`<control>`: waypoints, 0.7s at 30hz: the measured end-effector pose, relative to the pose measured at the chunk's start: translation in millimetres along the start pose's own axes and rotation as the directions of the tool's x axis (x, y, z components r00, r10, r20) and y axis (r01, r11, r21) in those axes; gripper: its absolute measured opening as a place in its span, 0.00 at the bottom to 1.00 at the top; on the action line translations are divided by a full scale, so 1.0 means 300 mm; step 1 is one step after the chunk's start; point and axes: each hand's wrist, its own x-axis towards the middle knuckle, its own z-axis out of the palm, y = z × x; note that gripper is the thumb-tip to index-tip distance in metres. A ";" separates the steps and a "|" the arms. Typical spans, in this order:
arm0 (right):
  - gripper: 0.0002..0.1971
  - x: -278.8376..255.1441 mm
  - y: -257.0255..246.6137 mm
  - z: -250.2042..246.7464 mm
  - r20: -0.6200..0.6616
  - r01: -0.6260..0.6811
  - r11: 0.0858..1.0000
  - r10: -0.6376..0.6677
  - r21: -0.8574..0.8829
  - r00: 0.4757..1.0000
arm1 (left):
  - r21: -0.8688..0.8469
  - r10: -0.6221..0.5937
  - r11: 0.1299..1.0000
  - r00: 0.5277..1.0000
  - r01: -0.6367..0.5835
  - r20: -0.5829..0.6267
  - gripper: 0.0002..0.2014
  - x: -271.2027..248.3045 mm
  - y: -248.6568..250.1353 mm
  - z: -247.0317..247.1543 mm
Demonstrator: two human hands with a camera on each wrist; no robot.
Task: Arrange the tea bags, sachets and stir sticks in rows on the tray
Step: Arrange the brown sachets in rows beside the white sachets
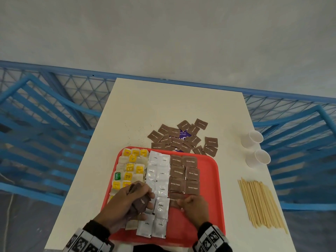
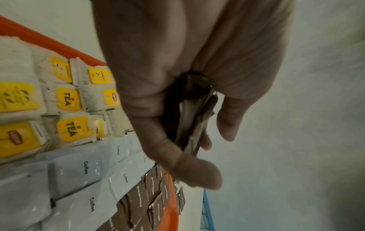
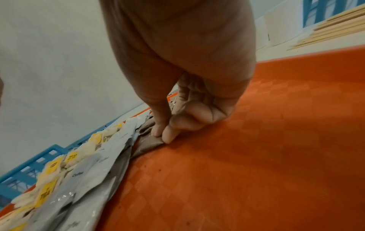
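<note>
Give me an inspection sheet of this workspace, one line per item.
Surface: white table, dark crumbs beyond the red tray.
Job's things: tea bags, coffee sachets and brown sugar sachets in columns on the tray; loose brown sugar pile and stir sticks on the table.
Clutter: two paper cups.
Grippers: left hand holds a stack of brown sachets; right hand pinches a brown sachet on the tray.
Cables: nothing seen.
Surroundings: blue chairs, blue mesh fence.
</note>
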 end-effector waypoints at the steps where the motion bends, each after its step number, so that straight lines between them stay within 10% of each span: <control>1: 0.16 -0.002 -0.006 -0.005 0.000 -0.010 1.000 0.010 -0.020 1.000 | -0.030 0.002 1.000 1.000 -0.001 0.006 0.19 -0.003 0.003 0.005; 9: 0.22 -0.131 -0.192 -0.143 -0.062 0.326 0.943 -0.322 0.068 0.945 | -0.303 -0.025 0.951 0.993 0.059 0.116 0.17 0.009 0.030 -0.002; 16: 0.08 -0.233 -0.369 -0.191 0.101 0.416 0.875 -0.451 0.247 0.887 | 0.138 0.110 0.984 0.992 -0.117 0.056 0.15 0.008 0.050 0.082; 21: 0.13 -0.254 -0.378 -0.230 0.181 0.226 0.834 -0.358 0.504 0.916 | 0.290 0.206 0.935 0.978 -0.204 0.024 0.12 0.005 0.050 0.077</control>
